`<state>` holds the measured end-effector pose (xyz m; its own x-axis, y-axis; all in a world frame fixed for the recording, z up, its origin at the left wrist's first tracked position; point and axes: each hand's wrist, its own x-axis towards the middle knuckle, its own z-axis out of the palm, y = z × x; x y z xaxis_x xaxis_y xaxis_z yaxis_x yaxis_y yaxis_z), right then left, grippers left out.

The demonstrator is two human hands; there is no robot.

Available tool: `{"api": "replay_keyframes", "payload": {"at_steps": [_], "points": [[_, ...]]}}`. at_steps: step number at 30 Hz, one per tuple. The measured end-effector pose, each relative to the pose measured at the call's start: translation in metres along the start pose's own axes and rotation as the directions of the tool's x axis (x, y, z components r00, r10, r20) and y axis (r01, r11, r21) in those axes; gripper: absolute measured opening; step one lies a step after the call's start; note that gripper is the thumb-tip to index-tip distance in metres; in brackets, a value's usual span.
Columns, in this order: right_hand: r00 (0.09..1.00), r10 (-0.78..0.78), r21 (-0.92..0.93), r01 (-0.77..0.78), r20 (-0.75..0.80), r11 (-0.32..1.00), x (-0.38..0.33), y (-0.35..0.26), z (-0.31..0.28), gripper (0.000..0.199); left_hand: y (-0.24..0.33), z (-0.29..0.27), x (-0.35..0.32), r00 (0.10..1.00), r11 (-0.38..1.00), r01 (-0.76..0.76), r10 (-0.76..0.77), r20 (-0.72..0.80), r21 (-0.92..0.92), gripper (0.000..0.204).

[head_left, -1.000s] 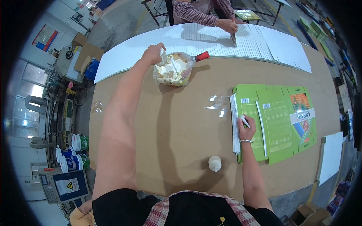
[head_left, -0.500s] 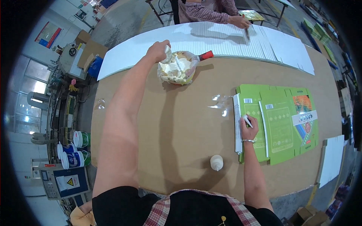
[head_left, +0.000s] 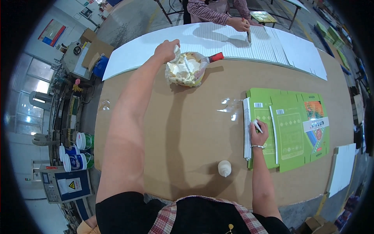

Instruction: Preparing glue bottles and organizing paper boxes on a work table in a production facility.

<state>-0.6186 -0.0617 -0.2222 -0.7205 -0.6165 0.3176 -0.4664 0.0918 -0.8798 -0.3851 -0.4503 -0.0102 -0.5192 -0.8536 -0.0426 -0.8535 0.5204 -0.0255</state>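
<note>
Left hand (head_left: 166, 50) stretched far out, pinching a white scrap off the clear bag (head_left: 186, 69) just beside it. Right hand (head_left: 258, 133) closed on a small white piece (kind unclear), pressed onto green flat cartons (head_left: 290, 130); white bottle (head_left: 224, 168) nearer on the worktop (head_left: 187, 128).

One head-worn fisheye camera looks steeply down from above the person's chest onto a brown table (head_left: 187, 128), facing forward across it. The near edge sits at the bottom, the far edge with a co-worker (head_left: 218, 9) at the top. Straight lines bow toward the dark rim.
</note>
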Motion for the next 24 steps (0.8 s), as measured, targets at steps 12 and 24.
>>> {"api": "replay_keyframes", "payload": {"at_steps": [12,24], "points": [[0.999,-0.046,0.003,0.046,-0.01,0.999,-0.0004,0.0049,0.0009,0.025,0.0008,-0.0007,-0.0032,0.999,0.998,-0.031,0.032,-0.025,0.053,0.038],[0.999,-0.047,0.003,0.047,-0.007,0.999,-0.0008,0.0015,0.0001,0.026,0.0023,-0.0071,-0.006,1.0,0.995,-0.025,0.026,-0.007,0.098,0.04]]}}
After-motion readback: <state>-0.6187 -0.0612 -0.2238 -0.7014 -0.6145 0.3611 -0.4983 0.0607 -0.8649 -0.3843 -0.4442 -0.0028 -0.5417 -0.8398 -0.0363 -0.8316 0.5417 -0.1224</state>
